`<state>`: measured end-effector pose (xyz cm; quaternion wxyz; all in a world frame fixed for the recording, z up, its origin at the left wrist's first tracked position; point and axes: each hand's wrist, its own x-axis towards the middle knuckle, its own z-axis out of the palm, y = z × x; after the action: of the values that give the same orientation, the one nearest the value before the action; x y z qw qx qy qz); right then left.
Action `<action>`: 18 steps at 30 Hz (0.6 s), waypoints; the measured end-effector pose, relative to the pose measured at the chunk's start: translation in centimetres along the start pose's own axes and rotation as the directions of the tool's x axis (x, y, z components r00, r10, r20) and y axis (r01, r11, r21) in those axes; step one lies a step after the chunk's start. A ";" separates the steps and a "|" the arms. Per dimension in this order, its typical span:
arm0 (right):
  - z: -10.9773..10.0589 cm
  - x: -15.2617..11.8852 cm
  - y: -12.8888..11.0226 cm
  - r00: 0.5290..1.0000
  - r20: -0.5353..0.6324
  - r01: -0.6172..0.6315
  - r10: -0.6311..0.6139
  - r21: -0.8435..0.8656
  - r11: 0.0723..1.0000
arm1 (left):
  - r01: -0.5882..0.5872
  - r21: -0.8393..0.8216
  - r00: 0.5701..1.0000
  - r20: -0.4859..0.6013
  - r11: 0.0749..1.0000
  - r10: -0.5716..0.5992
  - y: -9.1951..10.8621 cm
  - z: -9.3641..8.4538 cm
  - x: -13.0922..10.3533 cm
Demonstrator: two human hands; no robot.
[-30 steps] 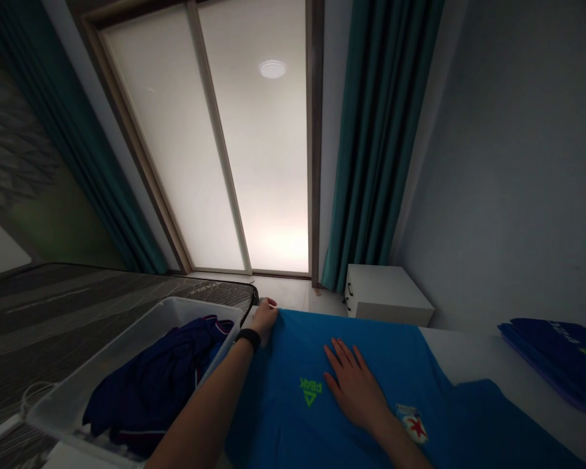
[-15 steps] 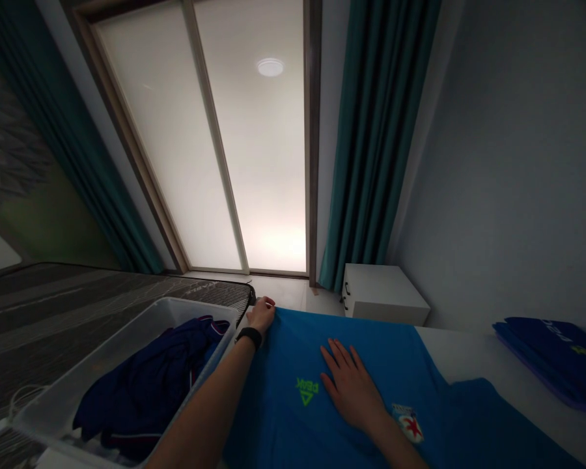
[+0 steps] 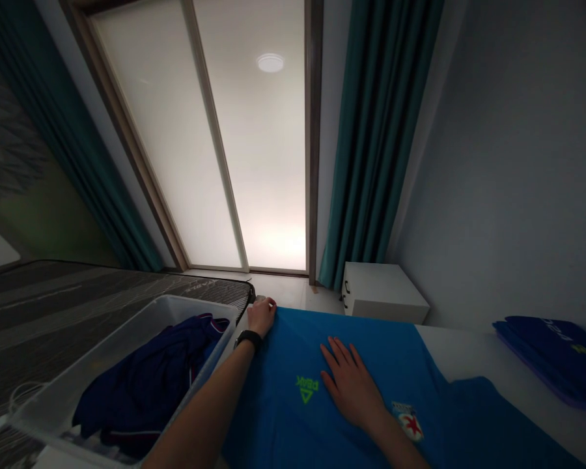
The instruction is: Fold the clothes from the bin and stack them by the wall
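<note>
Overhead: one blue shirt (image 3: 371, 365) spread flat on one white table (image 3: 473, 355); one clear plastic bin (image 3: 127, 335) to its left, holding dark blue clothes (image 3: 146, 384); one folded dark blue stack (image 3: 551, 358) at far right; two hands: right hand (image 3: 352, 384) flat on shirt, fingers slightly spread; left hand (image 3: 262, 317) pinching shirt's far left corner.

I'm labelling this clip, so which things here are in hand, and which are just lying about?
In hand: blue shirt, left hand at its far corner, right hand flat on it.
Lying about: clear bin, dark clothes, folded stack, white cabinet.
</note>
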<state>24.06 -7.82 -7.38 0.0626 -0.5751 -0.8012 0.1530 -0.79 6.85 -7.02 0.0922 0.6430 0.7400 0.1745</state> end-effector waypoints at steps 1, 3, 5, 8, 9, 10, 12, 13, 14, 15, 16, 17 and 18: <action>0.0 0.0 0.0 1.000 -0.001 0.002 -0.002 0.003 1.000 | -0.014 0.024 1.000 -0.013 1.000 0.014 -0.1 0.0 -0.2; -0.1 0.0 0.0 1.000 0.001 0.001 -0.001 0.007 1.000 | -0.030 0.066 0.999 -0.028 0.997 0.032 -0.4 0.0 -0.4; -0.1 -0.1 0.0 1.000 0.005 -0.004 0.004 0.006 1.000 | -0.035 0.102 0.999 -0.031 0.994 0.038 -0.7 -0.3 -0.5; 0.0 -0.1 0.0 1.000 0.004 -0.007 0.007 0.007 1.000 | -0.052 0.146 0.998 -0.031 0.988 0.057 -0.7 -0.7 -0.8; 0.1 0.0 0.0 1.000 0.003 -0.008 0.008 0.008 1.000 | -0.076 0.159 0.996 -0.027 0.984 0.081 -0.5 -0.8 -1.0; 0.1 0.0 0.0 1.000 0.001 -0.007 0.007 0.006 1.000 | -0.114 0.170 0.993 -0.017 0.979 0.119 -0.2 -0.8 -1.4; 0.1 0.0 -0.1 1.000 -0.002 -0.004 0.004 0.001 1.000 | -0.222 0.183 0.975 0.021 0.958 0.222 0.5 -0.4 -2.5; 0.1 0.0 -0.1 1.000 -0.002 -0.004 0.004 -0.003 1.000 | -0.277 0.185 0.961 0.045 0.943 0.273 0.9 0.0 -3.1; 0.1 0.0 -0.1 1.000 -0.002 -0.004 0.004 -0.007 1.000 | -0.319 0.187 0.948 0.070 0.929 0.311 1.3 0.4 -3.8; 0.1 0.0 -0.1 1.000 -0.002 -0.003 0.003 -0.013 1.000 | -0.344 0.189 0.939 0.090 0.920 0.333 1.5 0.8 -4.3; 0.1 0.0 -0.1 1.000 -0.002 -0.003 0.003 -0.019 1.000 | -0.354 0.193 0.935 0.107 0.915 0.339 1.7 1.2 -4.9; 0.1 0.0 -0.1 1.000 -0.001 -0.004 0.004 -0.024 1.000 | -0.354 0.197 0.934 0.120 0.914 0.336 1.7 1.6 -5.3; 0.1 0.0 -0.1 1.000 -0.002 -0.003 0.003 -0.029 1.000 | -0.347 0.201 0.936 0.130 0.916 0.326 1.7 1.8 -5.5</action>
<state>23.92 -7.83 -7.46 0.0548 -0.5774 -0.8023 0.1409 2.26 1.86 -8.57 0.0232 0.7745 0.6277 0.0740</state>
